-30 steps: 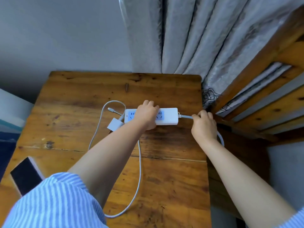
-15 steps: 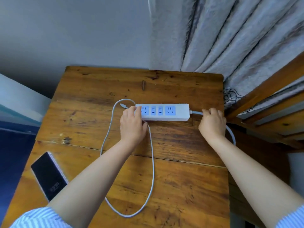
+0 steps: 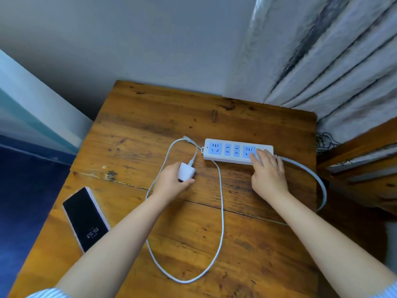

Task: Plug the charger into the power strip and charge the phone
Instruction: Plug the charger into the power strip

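A white power strip [image 3: 227, 151] with blue sockets lies across the middle of the wooden table [image 3: 247, 244]. My right hand [image 3: 267, 172] rests flat on its right end, fingers spread over the last socket. My left hand [image 3: 171, 181] grips a small white charger block [image 3: 186, 171] just left of and below the strip. The charger's white cable [image 3: 221, 222] loops toward me across the table, and its free plug end [image 3: 187, 139] lies beside the strip's left end. A black phone [image 3: 86, 218] lies face up at the table's left edge, screen showing a clock.
The strip's own thick cord [image 3: 318, 181] curves off the table's right edge. Grey curtains [image 3: 322, 57] hang behind the table's right corner. A wooden frame [image 3: 365, 160] stands close on the right, and a grey wall is behind.
My left hand has left the strip and picked up the charger block. My right hand moved from the strip's cord onto the strip's right end. The view shifted, bringing the phone fully into sight.
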